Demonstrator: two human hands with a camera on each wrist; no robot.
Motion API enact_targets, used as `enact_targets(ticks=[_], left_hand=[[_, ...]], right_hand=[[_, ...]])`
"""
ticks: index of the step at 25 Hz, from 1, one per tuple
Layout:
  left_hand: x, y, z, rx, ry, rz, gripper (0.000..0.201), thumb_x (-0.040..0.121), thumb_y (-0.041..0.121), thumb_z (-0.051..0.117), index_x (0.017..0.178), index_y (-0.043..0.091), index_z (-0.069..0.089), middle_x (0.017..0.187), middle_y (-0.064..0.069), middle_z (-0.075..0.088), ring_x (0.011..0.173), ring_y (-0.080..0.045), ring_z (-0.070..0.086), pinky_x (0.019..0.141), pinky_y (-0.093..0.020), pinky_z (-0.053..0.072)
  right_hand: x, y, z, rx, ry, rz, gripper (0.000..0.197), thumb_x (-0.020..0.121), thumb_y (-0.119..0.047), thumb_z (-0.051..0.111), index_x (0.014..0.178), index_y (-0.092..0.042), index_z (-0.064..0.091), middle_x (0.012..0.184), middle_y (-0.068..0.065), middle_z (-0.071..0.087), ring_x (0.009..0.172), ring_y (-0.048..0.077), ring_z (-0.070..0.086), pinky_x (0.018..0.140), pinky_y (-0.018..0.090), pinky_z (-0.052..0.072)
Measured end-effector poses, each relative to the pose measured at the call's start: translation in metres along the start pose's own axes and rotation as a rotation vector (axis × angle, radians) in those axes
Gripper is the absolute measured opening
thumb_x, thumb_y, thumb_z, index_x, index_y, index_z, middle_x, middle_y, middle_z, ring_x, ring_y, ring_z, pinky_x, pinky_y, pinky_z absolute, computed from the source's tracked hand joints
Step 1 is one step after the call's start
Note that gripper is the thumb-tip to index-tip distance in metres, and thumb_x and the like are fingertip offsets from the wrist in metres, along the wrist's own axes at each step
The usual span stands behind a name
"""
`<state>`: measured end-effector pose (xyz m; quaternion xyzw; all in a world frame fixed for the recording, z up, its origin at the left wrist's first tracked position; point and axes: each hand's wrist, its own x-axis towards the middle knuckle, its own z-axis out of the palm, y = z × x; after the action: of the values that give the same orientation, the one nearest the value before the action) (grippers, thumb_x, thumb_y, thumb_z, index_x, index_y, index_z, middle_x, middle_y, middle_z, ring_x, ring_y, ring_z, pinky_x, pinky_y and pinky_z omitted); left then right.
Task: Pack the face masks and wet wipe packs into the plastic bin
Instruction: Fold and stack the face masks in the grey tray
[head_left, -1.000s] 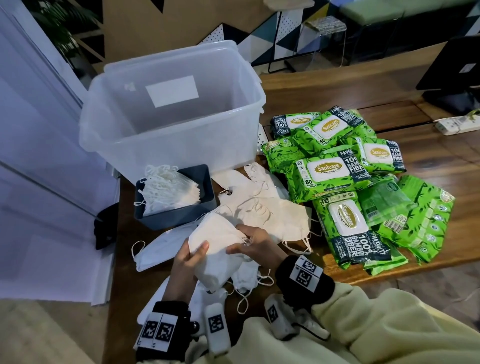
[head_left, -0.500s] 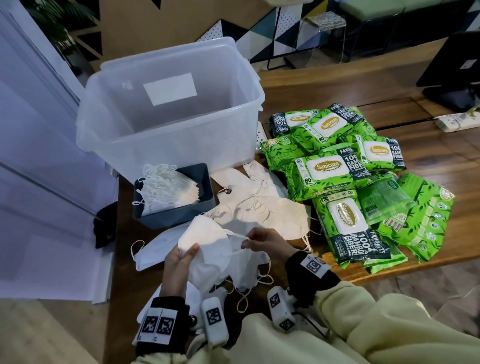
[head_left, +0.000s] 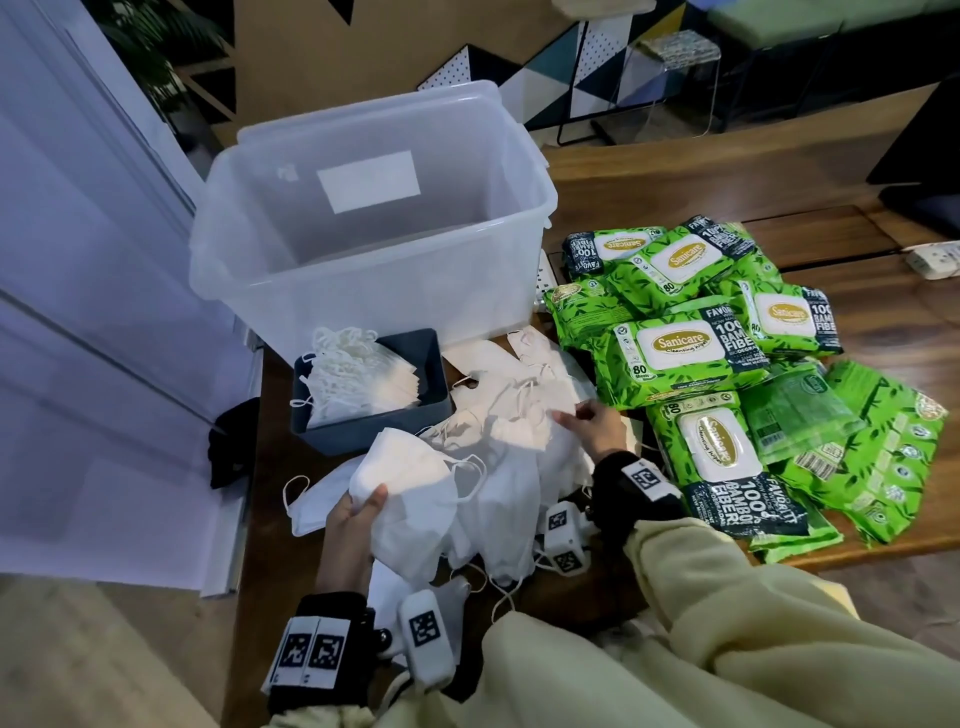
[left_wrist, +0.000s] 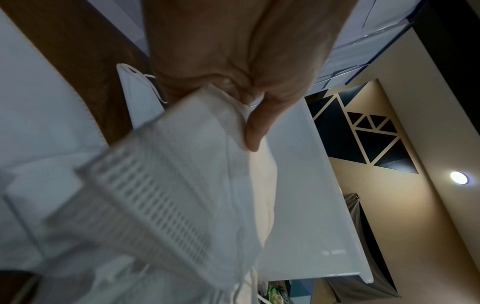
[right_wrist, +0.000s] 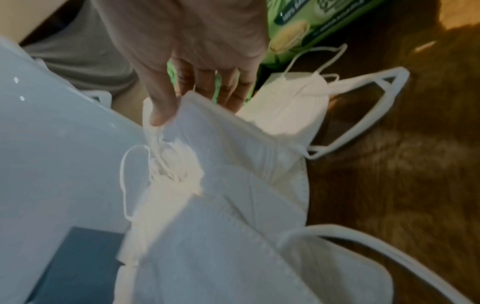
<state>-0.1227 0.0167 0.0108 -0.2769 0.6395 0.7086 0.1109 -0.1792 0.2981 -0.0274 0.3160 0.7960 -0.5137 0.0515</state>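
A clear plastic bin (head_left: 363, 262) stands at the table's far left, with nothing seen inside it. In front of it a small dark blue tray (head_left: 431, 374) holds stacked white face masks (head_left: 358, 379). My left hand (head_left: 363, 506) grips a bunch of white masks (head_left: 415, 493) low over the table; in the left wrist view its thumb (left_wrist: 253, 137) lies on these masks (left_wrist: 182, 164). My right hand (head_left: 569, 415) reaches into the loose mask pile (head_left: 509, 395) and pinches one mask (right_wrist: 221, 144) by its edge. Several green wet wipe packs (head_left: 680, 353) lie heaped to the right.
The wooden table (head_left: 857, 374) ends just before my body. A black object (head_left: 234, 447) hangs off its left edge beside a white wall panel (head_left: 78, 312). At the far right sit a white power strip (head_left: 935, 257) and a dark monitor (head_left: 924, 156).
My right hand left the bunch that both hands held and moved forward and right onto the loose pile, where it pinches a mask. My left hand keeps the bunch.
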Motion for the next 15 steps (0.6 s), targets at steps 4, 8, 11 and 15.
enact_targets(ticks=[4, 8, 11, 15], left_hand=[[0.0, 0.001, 0.0, -0.037, 0.015, -0.009, 0.008, 0.095, 0.01, 0.05, 0.099, 0.01, 0.057, 0.09, -0.006, 0.063, 0.079, -0.02, 0.059, 0.066, -0.03, 0.046], [-0.002, 0.002, 0.007, -0.036, -0.023, -0.014, 0.019, 0.095, 0.01, 0.049, 0.113, 0.005, 0.055, 0.092, -0.007, 0.065, 0.081, -0.021, 0.061, 0.069, -0.031, 0.048], [0.0, 0.002, 0.009, -0.043, -0.036, -0.022, 0.025, 0.095, 0.009, 0.05, 0.118, 0.002, 0.055, 0.099, -0.013, 0.066, 0.085, -0.025, 0.063, 0.072, -0.033, 0.049], [0.003, 0.001, 0.011, -0.049, -0.036, -0.01, 0.027, 0.094, 0.008, 0.052, 0.119, 0.0, 0.055, 0.11, -0.02, 0.064, 0.089, -0.03, 0.062, 0.078, -0.036, 0.049]], right_hand=[[0.0, 0.003, -0.027, 0.346, 0.102, -0.088, 0.023, 0.075, -0.012, 0.075, 0.063, -0.016, 0.056, 0.065, -0.003, 0.062, 0.068, 0.015, 0.054, 0.073, 0.027, 0.042], [-0.004, 0.006, -0.042, 0.496, 0.155, -0.092, 0.025, 0.078, -0.005, 0.07, 0.063, -0.016, 0.054, 0.053, -0.013, 0.062, 0.056, 0.0, 0.054, 0.066, 0.023, 0.041], [-0.002, 0.007, -0.05, 0.503, 0.202, -0.118, 0.027, 0.079, -0.006, 0.07, 0.072, -0.023, 0.05, 0.071, -0.001, 0.059, 0.076, 0.016, 0.055, 0.073, 0.028, 0.044], [-0.009, 0.005, -0.047, 0.487, 0.184, -0.112, 0.032, 0.075, -0.009, 0.075, 0.082, -0.028, 0.05, 0.076, 0.003, 0.061, 0.081, 0.021, 0.058, 0.083, 0.038, 0.049]])
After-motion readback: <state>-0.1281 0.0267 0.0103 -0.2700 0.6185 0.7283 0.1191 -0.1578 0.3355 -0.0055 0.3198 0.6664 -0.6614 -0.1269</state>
